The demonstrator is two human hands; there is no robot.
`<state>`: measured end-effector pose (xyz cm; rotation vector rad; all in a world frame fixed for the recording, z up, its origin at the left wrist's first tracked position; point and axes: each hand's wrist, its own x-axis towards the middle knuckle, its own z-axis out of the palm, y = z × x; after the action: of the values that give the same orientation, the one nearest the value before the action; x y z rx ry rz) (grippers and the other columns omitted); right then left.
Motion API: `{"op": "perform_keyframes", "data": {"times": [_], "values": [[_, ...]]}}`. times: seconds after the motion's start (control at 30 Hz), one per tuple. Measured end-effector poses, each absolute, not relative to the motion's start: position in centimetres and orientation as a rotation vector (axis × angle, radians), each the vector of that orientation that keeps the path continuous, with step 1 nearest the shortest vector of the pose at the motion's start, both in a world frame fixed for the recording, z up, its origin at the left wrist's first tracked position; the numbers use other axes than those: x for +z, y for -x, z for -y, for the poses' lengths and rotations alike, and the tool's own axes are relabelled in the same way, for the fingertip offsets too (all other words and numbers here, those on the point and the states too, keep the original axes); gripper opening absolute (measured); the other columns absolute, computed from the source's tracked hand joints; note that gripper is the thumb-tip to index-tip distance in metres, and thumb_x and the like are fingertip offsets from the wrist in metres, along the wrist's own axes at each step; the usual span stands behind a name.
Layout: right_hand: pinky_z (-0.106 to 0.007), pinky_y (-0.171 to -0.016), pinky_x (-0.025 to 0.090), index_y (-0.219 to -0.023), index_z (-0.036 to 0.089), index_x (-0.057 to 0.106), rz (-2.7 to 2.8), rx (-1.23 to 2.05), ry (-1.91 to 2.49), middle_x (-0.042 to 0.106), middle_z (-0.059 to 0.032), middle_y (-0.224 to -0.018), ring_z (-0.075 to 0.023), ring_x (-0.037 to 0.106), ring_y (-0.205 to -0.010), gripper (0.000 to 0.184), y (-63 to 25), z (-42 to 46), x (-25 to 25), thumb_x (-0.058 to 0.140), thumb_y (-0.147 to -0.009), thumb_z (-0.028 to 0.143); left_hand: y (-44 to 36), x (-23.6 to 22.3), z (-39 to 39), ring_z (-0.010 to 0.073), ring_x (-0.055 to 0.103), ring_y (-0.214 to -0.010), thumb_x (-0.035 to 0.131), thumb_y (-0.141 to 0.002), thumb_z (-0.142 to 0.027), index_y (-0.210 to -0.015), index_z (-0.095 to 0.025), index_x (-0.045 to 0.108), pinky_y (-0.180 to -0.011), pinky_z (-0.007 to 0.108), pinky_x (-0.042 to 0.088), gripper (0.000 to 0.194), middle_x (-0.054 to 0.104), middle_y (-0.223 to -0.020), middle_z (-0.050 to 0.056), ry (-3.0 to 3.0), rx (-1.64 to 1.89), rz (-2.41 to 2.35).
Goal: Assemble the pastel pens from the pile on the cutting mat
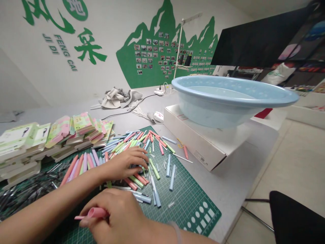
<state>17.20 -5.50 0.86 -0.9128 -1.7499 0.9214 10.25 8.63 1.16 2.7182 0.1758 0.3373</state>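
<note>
Pink tube (97, 212) at lower centre-left sits gripped by the right hand (123, 210), open end exposed, likely for easy access; the left hand (127, 162) curls over coloured tubes (137, 182) mid-frame, its grip impossible to tell.

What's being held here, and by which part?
The right hand holds a pink tube near its open end; whether the left hand grips anything can't be told.

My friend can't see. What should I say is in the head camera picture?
A person's right hand holds a pink, hollow plastic tube, while the left hand is over scattered pastel plastic tubes on a green gridded cutting mat. Beyond, a wide pale-blue plastic basin sits on a white cardboard box.
</note>
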Motion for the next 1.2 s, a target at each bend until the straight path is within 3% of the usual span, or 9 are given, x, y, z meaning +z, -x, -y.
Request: {"op": "perform_keyframes", "data": {"times": [0.33, 0.57, 0.8, 1.0, 1.2], "values": [[-0.019, -0.074, 0.045, -0.089, 0.019, 0.069, 1.732, 0.891, 0.928, 0.070, -0.0021, -0.085, -0.0139, 0.064, -0.077, 0.013, -17.2, 5.5, 0.7, 0.058, -0.083, 0.022, -12.6, 1.6, -7.0, 0.0183, 0.052, -0.099, 0.047, -0.088, -0.015, -0.098, -0.026, 0.068, -0.094, 0.035, 0.039, 0.027, 0.061, -0.097, 0.005, -2.694, 0.294, -0.099], [-0.020, -0.074, 0.045, -0.089, 0.020, 0.068, 1.739, 0.901, 0.913, 0.070, -0.0017, -0.085, -0.0142, 0.064, -0.077, 0.013, -17.3, 5.5, 0.8, 0.057, -0.083, 0.022, -13.2, 1.0, -7.5, 0.0181, 0.052, -0.086, 0.059, -0.083, -0.024, -0.089, -0.022, 0.068, -0.080, 0.030, 0.042, 0.011, 0.060, -0.084, 0.005, -2.743, 0.303, -0.113], [-0.022, -0.081, 0.044, -0.091, 0.020, 0.068, 1.653, 0.926, 0.933, 0.070, -0.0025, -0.089, -0.0155, 0.064, -0.084, 0.016, -17.5, 5.5, 0.9, 0.053, -0.086, 0.022, -13.9, 0.5, -7.1, 0.0174, 0.052, -0.086, 0.059, -0.080, -0.019, -0.079, -0.020, 0.064, -0.077, 0.028, 0.043, 0.006, 0.061, -0.080, 0.004, -2.731, 0.270, -0.063], [-0.023, -0.080, 0.043, -0.093, 0.021, 0.066, 1.590, 0.868, 0.997, 0.068, -0.0011, -0.086, -0.0149, 0.061, -0.085, 0.014, -17.6, 5.5, 1.3, 0.055, -0.085, 0.020, -10.5, 1.6, -7.4, 0.0119, 0.057, -0.070, 0.054, -0.082, -0.025, -0.087, -0.018, 0.060, -0.067, 0.024, 0.047, 0.010, 0.062, -0.078, 0.000, -2.297, 0.404, -0.577], [-0.026, -0.076, 0.041, -0.083, 0.020, 0.066, 1.447, 0.817, 1.137, 0.066, -0.0002, -0.081, -0.0146, 0.058, -0.079, 0.004, -18.2, 4.6, 1.5, 0.063, -0.080, 0.020, -5.1, 2.0, -5.9, 0.0131, 0.057, -0.066, 0.066, -0.075, -0.034, -0.084, -0.018, 0.064, -0.060, 0.022, 0.046, 0.018, 0.062, -0.076, 0.001, -1.807, 0.739, -1.032]]}}
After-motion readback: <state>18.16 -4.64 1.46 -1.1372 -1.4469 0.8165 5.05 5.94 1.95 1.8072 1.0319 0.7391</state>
